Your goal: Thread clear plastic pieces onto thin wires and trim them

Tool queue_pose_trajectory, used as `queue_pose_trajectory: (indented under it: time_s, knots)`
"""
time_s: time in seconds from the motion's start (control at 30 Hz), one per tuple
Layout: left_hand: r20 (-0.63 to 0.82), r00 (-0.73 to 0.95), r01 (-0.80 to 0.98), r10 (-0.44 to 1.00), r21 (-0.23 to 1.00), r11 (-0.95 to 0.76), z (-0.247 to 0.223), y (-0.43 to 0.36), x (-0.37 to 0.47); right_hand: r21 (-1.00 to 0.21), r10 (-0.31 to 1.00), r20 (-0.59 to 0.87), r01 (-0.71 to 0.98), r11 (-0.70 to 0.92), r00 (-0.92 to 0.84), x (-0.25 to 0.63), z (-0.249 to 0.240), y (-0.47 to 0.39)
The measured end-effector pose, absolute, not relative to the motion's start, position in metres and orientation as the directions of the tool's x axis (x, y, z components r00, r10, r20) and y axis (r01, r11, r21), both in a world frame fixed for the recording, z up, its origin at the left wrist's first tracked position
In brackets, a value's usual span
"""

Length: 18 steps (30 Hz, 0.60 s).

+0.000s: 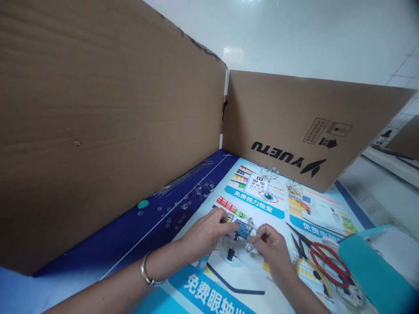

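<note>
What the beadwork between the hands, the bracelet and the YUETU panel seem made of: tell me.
Beadwork: glossy glass or clear plastic; the see-through beads leave it open. Bracelet: probably polished metal, from its silvery shine. YUETU panel: matte cardboard, judging by the brown surface and printed markings.

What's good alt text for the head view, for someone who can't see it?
A left hand and right hand handle a clear bead-and-wire piece over a printed sheet. Red-handled scissors and yellow-handled pliers lie right; loose beads lie left, near a cardboard panel.
</note>
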State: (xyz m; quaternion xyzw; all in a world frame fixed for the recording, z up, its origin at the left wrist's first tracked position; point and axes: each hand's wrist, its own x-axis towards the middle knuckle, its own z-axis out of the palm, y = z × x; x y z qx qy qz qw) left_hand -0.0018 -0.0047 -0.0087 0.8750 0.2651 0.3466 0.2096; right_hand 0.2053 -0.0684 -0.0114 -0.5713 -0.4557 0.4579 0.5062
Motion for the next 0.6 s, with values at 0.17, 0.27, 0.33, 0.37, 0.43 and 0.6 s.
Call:
queue_pose_trajectory:
  time_s: [0.17, 0.27, 0.33, 0.37, 0.43, 0.6]
  knots:
    - [0.467, 0.609, 0.284, 0.641, 0.626, -0.726, -0.01, -0.009, 0.001, -0.983, 0.986, -0.018, 0.177, -0.048, 0.164, 0.195, -0.008, -0.075]
    - [0.426, 0.589, 0.234, 0.687, 0.724, -0.649, -0.014, -0.011, 0.005, -0.956, 0.984, 0.052, 0.293, -0.001, 0.173, 0.192, -0.006, -0.077]
    - [0.398, 0.575, 0.21, 0.715, 0.773, -0.599, -0.015, -0.013, 0.007, -0.946, 0.984, 0.078, 0.322, 0.023, 0.159, 0.193, -0.005, -0.077]
    - [0.388, 0.561, 0.2, 0.731, 0.794, -0.574, -0.015, -0.014, 0.008, -0.95, 0.986, 0.071, 0.311, 0.022, 0.149, 0.193, -0.005, -0.077]
    - [0.366, 0.523, 0.174, 0.769, 0.838, -0.517, -0.012, -0.017, 0.01, -0.966, 0.991, 0.038, 0.258, 0.003, 0.13, 0.194, -0.006, -0.077]
    - [0.355, 0.509, 0.09, 0.784, 0.884, -0.459, -0.002, -0.025, 0.014, -0.971, 0.996, 0.052, 0.235, 0.034, 0.073, 0.194, -0.012, -0.077]
